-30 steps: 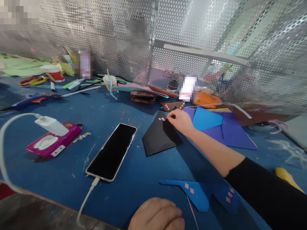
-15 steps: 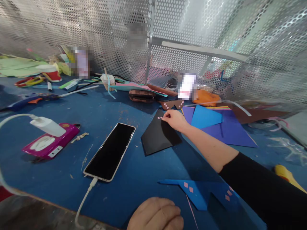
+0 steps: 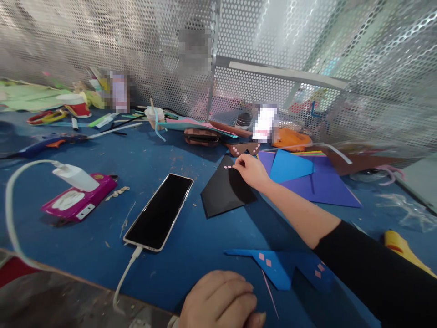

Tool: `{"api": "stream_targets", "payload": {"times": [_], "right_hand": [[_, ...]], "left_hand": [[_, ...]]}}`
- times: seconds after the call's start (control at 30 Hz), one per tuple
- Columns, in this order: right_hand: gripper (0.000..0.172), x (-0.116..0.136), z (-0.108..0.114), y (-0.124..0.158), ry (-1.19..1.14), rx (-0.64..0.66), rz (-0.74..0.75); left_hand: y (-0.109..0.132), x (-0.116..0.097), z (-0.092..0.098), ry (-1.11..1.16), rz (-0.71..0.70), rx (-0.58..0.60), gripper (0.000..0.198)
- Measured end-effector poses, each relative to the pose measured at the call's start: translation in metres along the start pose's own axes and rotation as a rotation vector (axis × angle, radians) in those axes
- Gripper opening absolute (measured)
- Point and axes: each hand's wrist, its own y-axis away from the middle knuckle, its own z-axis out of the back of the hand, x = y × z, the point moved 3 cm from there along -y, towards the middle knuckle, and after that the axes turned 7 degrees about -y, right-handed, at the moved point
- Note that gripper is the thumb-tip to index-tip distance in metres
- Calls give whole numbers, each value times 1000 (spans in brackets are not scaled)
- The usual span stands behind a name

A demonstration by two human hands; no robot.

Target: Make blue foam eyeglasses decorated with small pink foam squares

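My right hand (image 3: 251, 169) reaches across to a folded black paper piece (image 3: 223, 193). Its thumb and fingers are pinched together at the upper part of the black paper, beside a few small pink squares (image 3: 227, 167). Whatever is between those fingertips is too small to make out. My left hand (image 3: 220, 298) rests curled at the table's front edge, its palm hidden. Between my left hand and the right sleeve lies a blue paper mask shape (image 3: 278, 271) with pink squares on it, partly in shadow. Just beyond my right hand are brown paper glasses (image 3: 244, 149) with similar pink squares.
A phone (image 3: 160, 212) on a white cable lies left of the black paper. Farther left is a magenta power strip (image 3: 102, 184) with a charger. Purple paper sheets (image 3: 327, 182) and a yellow tool (image 3: 398, 243) are at right. A perforated metal screen (image 3: 153, 54) stands behind.
My right hand stays at the pink squares on the black paper, its fingers shifting slightly. The left hand has turned a little, showing its thumb. The whole view has shifted slightly.
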Motion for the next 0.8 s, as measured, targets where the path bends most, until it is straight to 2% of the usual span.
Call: {"api": "stream_targets", "payload": {"times": [0.1,0.2,0.37,0.47,0.53,0.63,0.73,0.8], "right_hand": [[18,6,16,13,-96,-41,11],[5,14,39,44,-224,-88,24],[14,37,76,143,-397,-152,-7],[11,47,84,206,-512,-179,-88],[9,49,84,236,-555,-187,-128],[6,45,81,262,-615,-211,-179],[5,38,81,271,-654,-229,-208],[6,34,82,273,-667,-227,-217]], "left_hand": [[1,0,0,27,19,24,9],[0,-1,4,59,87,49,8],[-11,-2,8,145,326,168,13],[-21,-5,9,216,464,204,15],[-26,-11,5,274,512,231,16],[-31,-20,-6,342,565,294,12],[-30,-28,-18,403,632,381,5],[-29,-31,-25,445,680,421,8]]}}
